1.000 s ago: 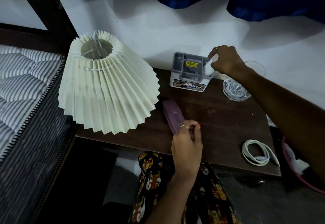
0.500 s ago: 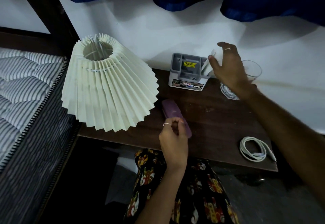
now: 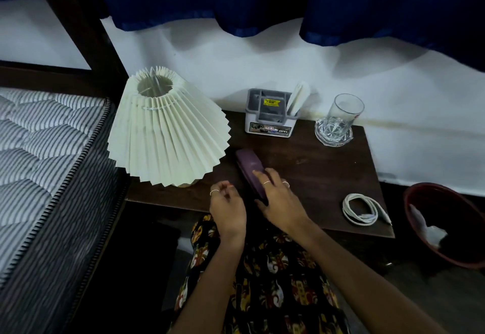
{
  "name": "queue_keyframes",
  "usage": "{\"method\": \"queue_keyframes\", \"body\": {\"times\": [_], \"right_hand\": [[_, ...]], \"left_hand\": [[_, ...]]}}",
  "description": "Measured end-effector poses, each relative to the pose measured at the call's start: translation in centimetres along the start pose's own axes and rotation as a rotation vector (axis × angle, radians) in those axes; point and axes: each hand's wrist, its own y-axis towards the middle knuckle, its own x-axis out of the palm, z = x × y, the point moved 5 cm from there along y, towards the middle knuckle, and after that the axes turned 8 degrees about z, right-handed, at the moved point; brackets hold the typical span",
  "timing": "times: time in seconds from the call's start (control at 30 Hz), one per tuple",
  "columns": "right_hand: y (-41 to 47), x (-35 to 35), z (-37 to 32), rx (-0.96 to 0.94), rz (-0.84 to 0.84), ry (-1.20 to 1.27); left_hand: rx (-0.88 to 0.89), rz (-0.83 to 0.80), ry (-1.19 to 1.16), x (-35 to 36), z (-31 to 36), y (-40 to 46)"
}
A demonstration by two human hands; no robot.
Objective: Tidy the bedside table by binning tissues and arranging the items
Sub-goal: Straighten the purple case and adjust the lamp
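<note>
We judge the tidying well along. No loose tissues show on the bench (image 3: 315, 173), and white crumpled tissues (image 3: 430, 231) already lie inside the dark red bin (image 3: 420, 197) on the floor just off the bench's right edge. The grey organizer (image 3: 270, 115) stands at the back against the wall with a white folded item (image 3: 298, 100) upright in its right compartment; its other compartments look dim, and we cannot tell what they hold. The drinking glass (image 3: 343, 113) sits on a clear coaster (image 3: 321, 134) at the back right and seems empty. The coiled white cable (image 3: 360, 209) lies near the front right corner, well apart from the rest.

What is left, we think, is placing the purple case (image 3: 249, 165), which lies slantwise beside the pleated lamp (image 3: 168, 134). Our right hand (image 3: 278, 197) rests on its near end, fingers spread flat, not visibly closed around it. Our left hand (image 3: 228, 207) hovers just beside it, loosely curled and holding nothing.
</note>
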Motion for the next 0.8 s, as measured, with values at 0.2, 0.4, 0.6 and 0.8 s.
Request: {"method": "queue_keyframes", "body": {"times": [0.2,0.4,0.6,0.8], "right_hand": [[1.0,-2.3,3.2,0.205,0.249,0.482],[3.3,-3.6,9.6,0.615,0.313,1.214],[5.4,-3.7,14.3,0.647,0.278,1.224],[7.3,-3.3,16.6,0.604,0.317,0.978]], "left_hand": [[0.095,-0.057,0.079,1.2,0.6,0.1],[0.224,-0.260,0.262,5.5,1.7,0.5],[0.388,-0.454,0.436,10.1,2.9,1.8],[0.402,-0.512,0.476,12.8,2.9,2.6]]}}
